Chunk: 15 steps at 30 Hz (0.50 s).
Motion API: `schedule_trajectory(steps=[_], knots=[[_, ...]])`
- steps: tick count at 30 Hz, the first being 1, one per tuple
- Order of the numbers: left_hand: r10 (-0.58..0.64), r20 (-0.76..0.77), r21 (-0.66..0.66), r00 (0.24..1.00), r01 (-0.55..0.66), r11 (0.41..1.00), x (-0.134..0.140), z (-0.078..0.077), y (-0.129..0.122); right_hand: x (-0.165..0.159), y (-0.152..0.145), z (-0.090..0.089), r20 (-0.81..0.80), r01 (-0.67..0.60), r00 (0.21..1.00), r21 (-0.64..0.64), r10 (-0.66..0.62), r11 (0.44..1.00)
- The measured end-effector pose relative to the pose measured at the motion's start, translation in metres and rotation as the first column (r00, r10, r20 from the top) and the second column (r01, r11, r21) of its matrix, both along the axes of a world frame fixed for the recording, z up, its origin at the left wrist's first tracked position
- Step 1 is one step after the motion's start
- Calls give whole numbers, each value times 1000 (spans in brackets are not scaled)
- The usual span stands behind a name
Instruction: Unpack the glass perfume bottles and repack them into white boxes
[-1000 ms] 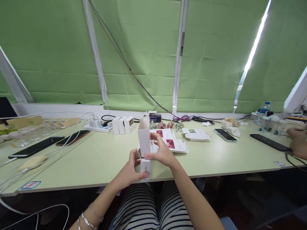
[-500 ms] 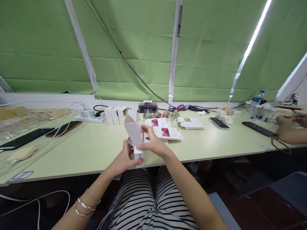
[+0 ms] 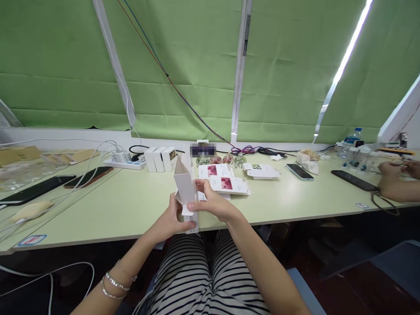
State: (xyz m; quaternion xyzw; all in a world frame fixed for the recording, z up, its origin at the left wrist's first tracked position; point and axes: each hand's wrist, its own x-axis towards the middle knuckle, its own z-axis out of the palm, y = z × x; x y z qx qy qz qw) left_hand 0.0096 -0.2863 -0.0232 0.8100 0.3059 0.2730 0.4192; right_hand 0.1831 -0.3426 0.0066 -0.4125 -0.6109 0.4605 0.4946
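Note:
My right hand pinches a white folded cardboard piece, its thumb on the front near the lower flap. The piece stands upright with its top end open, just above the table's front edge. Beneath it is a white carton with small dark print. My left hand curls around this carton from the left, thumb across its front. Whether the cardboard piece sits inside the carton or only against it, I cannot tell. Flattened white cartons with pink pictures lie just right of my hands.
Several small white boxes stand by a power strip. Round glass jars line the back. Phones and cables lie on the table. At far right are another person's hands.
The white cardboard piece has straightened and moved slightly down and right, with my right hand moving along. My left hand keeps its grip on the lower carton.

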Motion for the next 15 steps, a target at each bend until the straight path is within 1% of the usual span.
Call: schedule_trajectory(steps=[3,6,8,10,12,15], knots=[[-13,-7,0,1000,13,1000,-1,-1,0,1,-7,5,115,68,991,2,-67,998],[-17,-6,16,1000,17,1000,-1,-3,1,1,-12,10,231,149,961,35,-154,988],[-20,2,29,1000,20,999,0,-2,1,-2,-13,10,249,194,947,60,-203,979],[-21,10,36,1000,20,999,0,-1,0,-6,-13,8,244,229,937,112,-250,967],[-14,11,35,1000,14,999,1,-1,0,-8,-12,3,247,224,933,164,-260,961],[-4,2,36,1000,4,999,0,-3,1,-6,-14,-2,235,168,951,154,-201,974]])
